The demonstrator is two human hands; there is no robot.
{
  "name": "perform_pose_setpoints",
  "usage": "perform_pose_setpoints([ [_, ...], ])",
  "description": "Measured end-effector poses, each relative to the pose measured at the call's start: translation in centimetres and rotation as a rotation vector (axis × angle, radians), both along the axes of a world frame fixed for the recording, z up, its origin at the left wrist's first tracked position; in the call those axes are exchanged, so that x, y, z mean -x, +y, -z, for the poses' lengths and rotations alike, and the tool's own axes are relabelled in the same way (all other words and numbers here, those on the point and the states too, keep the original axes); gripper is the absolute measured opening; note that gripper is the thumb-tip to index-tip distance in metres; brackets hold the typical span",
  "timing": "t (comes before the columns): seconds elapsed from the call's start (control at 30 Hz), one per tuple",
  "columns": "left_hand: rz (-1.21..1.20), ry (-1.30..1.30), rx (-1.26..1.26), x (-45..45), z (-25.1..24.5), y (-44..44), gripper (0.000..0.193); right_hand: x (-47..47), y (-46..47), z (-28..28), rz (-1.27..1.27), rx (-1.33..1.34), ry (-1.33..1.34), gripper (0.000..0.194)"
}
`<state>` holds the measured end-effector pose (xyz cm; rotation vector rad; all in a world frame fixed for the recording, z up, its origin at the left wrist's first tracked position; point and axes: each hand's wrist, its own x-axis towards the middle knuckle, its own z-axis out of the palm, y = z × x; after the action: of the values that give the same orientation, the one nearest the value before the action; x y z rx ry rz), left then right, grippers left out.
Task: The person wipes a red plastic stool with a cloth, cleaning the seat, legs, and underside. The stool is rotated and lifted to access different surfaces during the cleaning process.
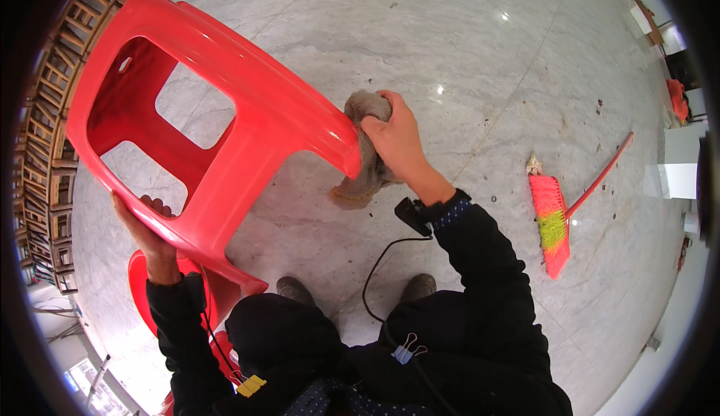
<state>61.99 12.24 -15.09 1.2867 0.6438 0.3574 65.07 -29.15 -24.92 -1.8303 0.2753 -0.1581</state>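
A red plastic stool (pixel 253 95) is held tilted on its side above the floor, its legs pointing to the right. My left hand (pixel 149 236) grips its lower left edge, with the fingers reaching through an opening in the side. My right hand (pixel 396 137) holds a bunched grey-brown cloth (pixel 365 151) against the end of one stool leg. The lower part of the cloth hangs down over the floor.
A broom (pixel 551 224) with pink and yellow-green bristles lies on the marbled floor at the right. Wooden furniture frames (pixel 62 151) line the left side. Another red plastic item (pixel 143 298) stands beside my left forearm. Small debris dots the floor. A cable runs from my right wrist.
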Motion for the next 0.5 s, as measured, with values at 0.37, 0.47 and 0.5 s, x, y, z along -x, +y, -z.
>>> perform_pose_setpoints([
  [0.37, 0.084, -0.075, -0.089, 0.8, 0.1, -2.4, 0.06, -1.2, -3.9, -4.8, 0.206, 0.055, -0.1, 0.078],
  [0.47, 0.004, -0.154, -0.006, 0.1, -0.1, -4.5, 0.049, -0.9, -2.9, -11.8, 0.225, 0.081, -0.401, 0.074],
  [0.5, -0.007, -0.186, 0.004, 0.1, -0.1, -4.1, 0.048, -0.9, -1.3, -13.6, 0.171, 0.056, -0.467, 0.073],
])
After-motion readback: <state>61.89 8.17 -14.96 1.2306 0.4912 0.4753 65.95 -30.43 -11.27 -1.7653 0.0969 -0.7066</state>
